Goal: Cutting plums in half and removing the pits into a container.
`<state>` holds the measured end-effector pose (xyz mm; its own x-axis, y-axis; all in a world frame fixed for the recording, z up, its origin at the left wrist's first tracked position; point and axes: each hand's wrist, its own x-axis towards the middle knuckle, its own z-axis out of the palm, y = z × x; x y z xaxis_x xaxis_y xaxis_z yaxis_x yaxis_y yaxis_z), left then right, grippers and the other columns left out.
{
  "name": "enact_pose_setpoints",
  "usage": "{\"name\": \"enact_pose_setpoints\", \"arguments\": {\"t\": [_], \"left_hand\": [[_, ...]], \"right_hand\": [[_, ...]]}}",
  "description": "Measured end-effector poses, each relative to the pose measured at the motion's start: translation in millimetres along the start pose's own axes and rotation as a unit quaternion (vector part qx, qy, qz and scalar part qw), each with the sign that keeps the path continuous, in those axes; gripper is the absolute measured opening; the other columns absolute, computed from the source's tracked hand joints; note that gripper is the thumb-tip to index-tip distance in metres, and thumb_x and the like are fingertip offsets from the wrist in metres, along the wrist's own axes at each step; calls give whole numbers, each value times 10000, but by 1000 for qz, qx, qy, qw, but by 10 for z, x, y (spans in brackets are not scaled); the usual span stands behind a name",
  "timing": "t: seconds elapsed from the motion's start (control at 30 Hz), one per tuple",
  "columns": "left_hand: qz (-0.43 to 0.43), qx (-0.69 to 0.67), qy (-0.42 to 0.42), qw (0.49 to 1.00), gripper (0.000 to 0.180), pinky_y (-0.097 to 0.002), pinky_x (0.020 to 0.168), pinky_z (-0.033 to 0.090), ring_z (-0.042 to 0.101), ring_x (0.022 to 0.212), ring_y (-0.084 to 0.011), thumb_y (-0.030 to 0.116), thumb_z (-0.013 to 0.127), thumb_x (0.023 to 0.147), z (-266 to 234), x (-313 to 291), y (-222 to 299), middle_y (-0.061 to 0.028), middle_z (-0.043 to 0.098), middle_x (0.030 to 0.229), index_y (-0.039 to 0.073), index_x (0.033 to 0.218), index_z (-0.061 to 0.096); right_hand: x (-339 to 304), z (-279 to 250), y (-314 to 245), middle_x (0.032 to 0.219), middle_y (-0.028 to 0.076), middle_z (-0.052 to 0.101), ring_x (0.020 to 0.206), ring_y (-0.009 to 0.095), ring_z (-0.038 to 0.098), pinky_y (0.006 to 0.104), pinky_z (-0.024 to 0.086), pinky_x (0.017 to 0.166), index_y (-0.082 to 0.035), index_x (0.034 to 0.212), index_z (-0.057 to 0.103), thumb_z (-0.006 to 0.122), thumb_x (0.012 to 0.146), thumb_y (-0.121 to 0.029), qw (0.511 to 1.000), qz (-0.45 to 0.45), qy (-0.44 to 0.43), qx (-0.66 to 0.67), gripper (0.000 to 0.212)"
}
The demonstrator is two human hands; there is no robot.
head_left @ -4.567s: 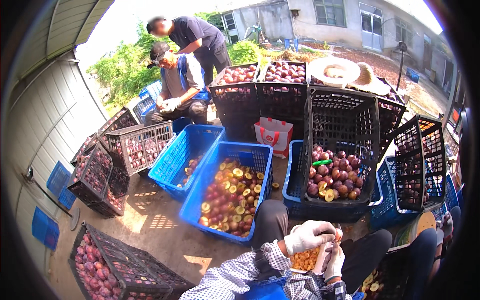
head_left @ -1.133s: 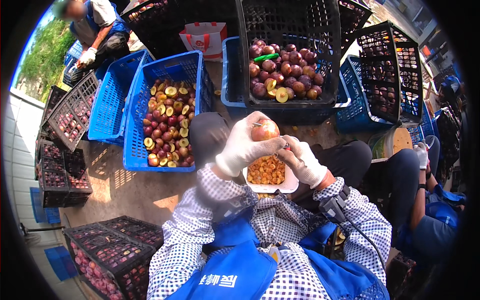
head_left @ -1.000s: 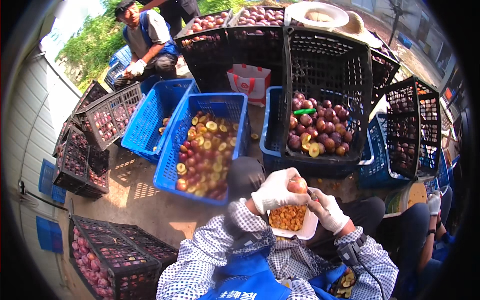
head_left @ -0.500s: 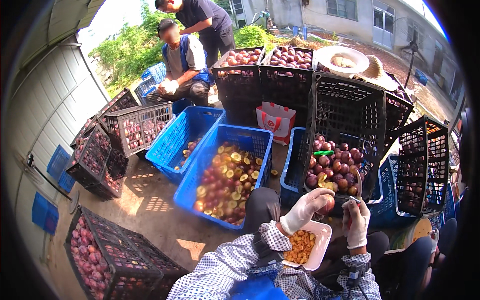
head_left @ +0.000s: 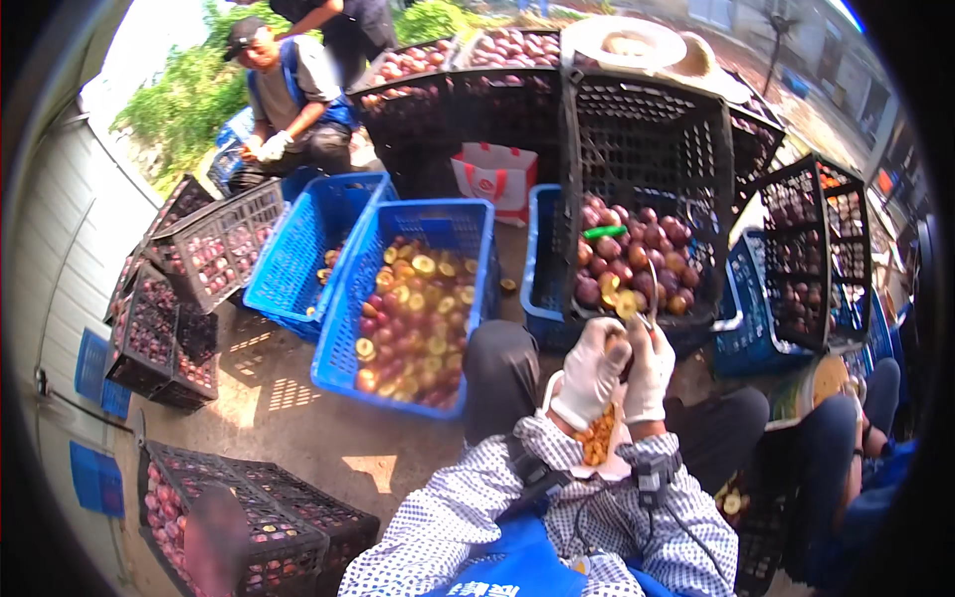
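Observation:
My left hand (head_left: 591,376), in a white glove, is closed around a plum (head_left: 626,372) that its fingers mostly hide. Pressed up close beside it, my gloved right hand (head_left: 648,374) grips a knife with a thin curved blade (head_left: 654,289) pointing up and away from me. Below both hands, a white tray (head_left: 619,456) of orange-brown pits sits at my lap, partly covered by them. Just beyond the hands, a tilted black crate (head_left: 652,124) holds whole plums (head_left: 637,254), some cut yellow pieces (head_left: 625,301) and a green-handled object (head_left: 604,232).
Left of my knee stands a blue crate (head_left: 338,373) of halved plums, with another blue crate (head_left: 269,269) beyond. Black plum crates (head_left: 298,517) surround me. A red-and-white bag (head_left: 494,179) stands ahead. One person (head_left: 298,95) sits at far left; another's knee (head_left: 826,428) is at right.
The head view has shifted, so the scene sits higher and further left. My hands have come together, with the plum now mostly covered, whereas earlier they were apart.

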<state>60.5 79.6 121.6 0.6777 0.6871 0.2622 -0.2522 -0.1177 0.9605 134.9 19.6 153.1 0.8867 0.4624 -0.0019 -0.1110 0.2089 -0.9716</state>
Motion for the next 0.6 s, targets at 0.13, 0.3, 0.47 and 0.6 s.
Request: {"name": "enact_pose_setpoints", "arguments": {"t": [0.13,0.3,0.47,0.6], "left_hand": [[-142,-299,-10,944,532,-242,699,521,615,852,-96,574,510,997,56,256,324,-37,633,1027,73,1157,592],[-120,-192,-25,974,605,-238,731,546,655,925,-116,594,512,984,55,322,-12,-44,666,1105,73,1282,590],[46,14,-44,998,482,-362,922,473,606,1023,-316,417,513,1042,59,279,67,-166,596,1122,20,1310,570],[88,180,-95,975,571,-418,848,530,649,1023,-425,498,500,1020,65,370,159,-252,639,1120,15,1317,559]], "right_hand": [[306,14,-35,778,-18,645,700,64,505,269,444,652,-5,927,709,681,940,-277,998,16,35,-48,274],[370,10,58,791,-37,614,678,16,509,201,408,572,-38,974,711,671,947,-324,999,15,38,-11,290],[231,51,-187,829,-4,682,729,54,579,234,466,660,-5,937,709,717,927,-218,999,31,20,-21,213],[388,-117,118,861,13,699,784,77,609,240,484,724,21,992,721,667,912,-127,997,-1,51,52,177]]}}
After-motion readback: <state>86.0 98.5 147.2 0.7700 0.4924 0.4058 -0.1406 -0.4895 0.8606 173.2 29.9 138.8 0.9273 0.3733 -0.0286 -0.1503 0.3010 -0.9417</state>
